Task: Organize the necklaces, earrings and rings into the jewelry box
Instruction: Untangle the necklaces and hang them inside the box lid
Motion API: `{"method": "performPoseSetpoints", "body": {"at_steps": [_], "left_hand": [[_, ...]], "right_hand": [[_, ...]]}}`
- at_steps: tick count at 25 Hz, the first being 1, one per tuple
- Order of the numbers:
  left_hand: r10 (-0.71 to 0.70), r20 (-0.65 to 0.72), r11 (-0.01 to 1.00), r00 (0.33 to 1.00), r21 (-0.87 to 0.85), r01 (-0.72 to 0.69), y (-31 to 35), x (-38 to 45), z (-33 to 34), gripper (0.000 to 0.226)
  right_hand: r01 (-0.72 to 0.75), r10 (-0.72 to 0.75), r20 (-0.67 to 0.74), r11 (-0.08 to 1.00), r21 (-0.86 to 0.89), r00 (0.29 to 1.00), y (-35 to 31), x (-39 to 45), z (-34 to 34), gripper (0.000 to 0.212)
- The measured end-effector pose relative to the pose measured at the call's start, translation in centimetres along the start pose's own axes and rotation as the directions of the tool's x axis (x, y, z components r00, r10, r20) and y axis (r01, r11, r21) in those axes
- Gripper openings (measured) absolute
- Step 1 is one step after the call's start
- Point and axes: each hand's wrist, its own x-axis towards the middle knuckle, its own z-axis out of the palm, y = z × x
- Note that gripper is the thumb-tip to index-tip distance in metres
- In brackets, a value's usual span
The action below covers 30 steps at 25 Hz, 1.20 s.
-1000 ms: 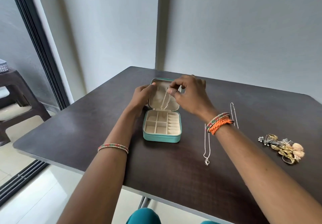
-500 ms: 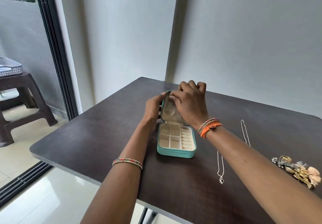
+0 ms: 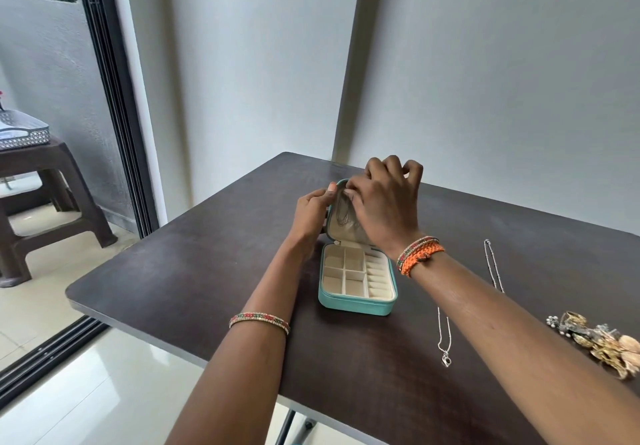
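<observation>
My left hand point(image 3: 311, 214) gripped the teal jewelry box point(image 3: 358, 287) lid's edge at frame centre; my right hand point(image 3: 384, 202) pinched a thin chain necklace point(image 3: 344, 214) against the lid; a silver pendant necklace point(image 3: 445, 337) lay lower right.

One open teal jewelry box point(image 3: 356, 300), three thin silver chain necklaces point(image 3: 444, 337), and one tangled heap of gold earrings and rings point(image 3: 602, 342), lower right.

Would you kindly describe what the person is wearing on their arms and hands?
Both forearms are bare, with no sleeves in view. The left wrist carries a thin beaded bangle in red, green and gold. The right wrist carries a similar bangle beside a braided orange band. I see no rings.
</observation>
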Motion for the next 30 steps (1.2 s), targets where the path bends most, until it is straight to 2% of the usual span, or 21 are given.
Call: {"method": "performPoseSetpoints", "body": {"at_steps": [2, 4, 9, 11, 14, 18, 21, 26, 28, 30], "left_hand": [[0.002, 0.004, 1.0, 1.0, -0.007, -0.002, 0.1, -0.1, 0.0, 0.027], [0.004, 0.011, 1.0, 1.0, 0.002, -0.004, 0.1, -0.2, 0.0, 0.028], [0.018, 0.023, 1.0, 1.0, 0.017, -0.019, 0.3, -0.5, 0.0, 0.028], [0.031, 0.017, 0.999, 0.999, 0.012, -0.031, 0.5, -0.6, 0.1, 0.028], [0.066, 0.023, 0.998, 0.998, 0.013, -0.067, 0.4, -0.6, 0.1, 0.024], [0.123, 0.066, 0.992, 0.99, 0.01, -0.124, 0.6, -0.8, 0.1, 0.023], [0.147, 0.102, 0.989, 0.984, -0.003, -0.148, 0.6, -0.8, 0.1, 0.024], [0.146, 0.107, 0.989, 0.983, 0.016, -0.148, 0.4, -0.6, 0.0, 0.026], [0.139, 0.105, 0.99, 0.985, 0.023, -0.142, 0.4, -0.6, 0.0, 0.028], [0.131, 0.098, 0.991, 0.987, 0.018, -0.133, 0.4, -0.6, 0.1, 0.031]], "right_hand": [[-0.05, 0.05, -0.013, 0.998, 0.027, 0.999, 0.0, 0.1, -0.1, 0.024], [-0.118, 0.115, 0.034, 0.99, 0.08, 0.993, 0.2, 0.7, -0.5, 0.034], [-0.3, 0.236, 0.328, 0.94, 0.161, 0.915, 1.3, 2.8, -1.5, 0.061], [-0.375, 0.261, 0.479, 0.914, 0.158, 0.838, 1.8, 3.5, -1.6, 0.066], [-0.512, 0.282, 0.641, 0.835, 0.202, 0.714, 2.5, 3.7, -1.4, 0.059], [-0.765, 0.189, 0.823, 0.522, 0.378, 0.535, 3.1, 3.9, -2.0, 0.04], [-0.818, 0.164, 0.885, 0.482, 0.313, 0.436, 3.6, 4.1, -2.4, 0.03], [-0.821, 0.149, 0.903, 0.495, 0.285, 0.404, 3.9, 3.9, -2.0, 0.033], [-0.805, 0.141, 0.897, 0.514, 0.296, 0.419, 4.0, 4.0, -1.9, 0.032], [-0.811, 0.108, 0.886, 0.466, 0.355, 0.45, 4.3, 3.9, -1.8, 0.026]]}}
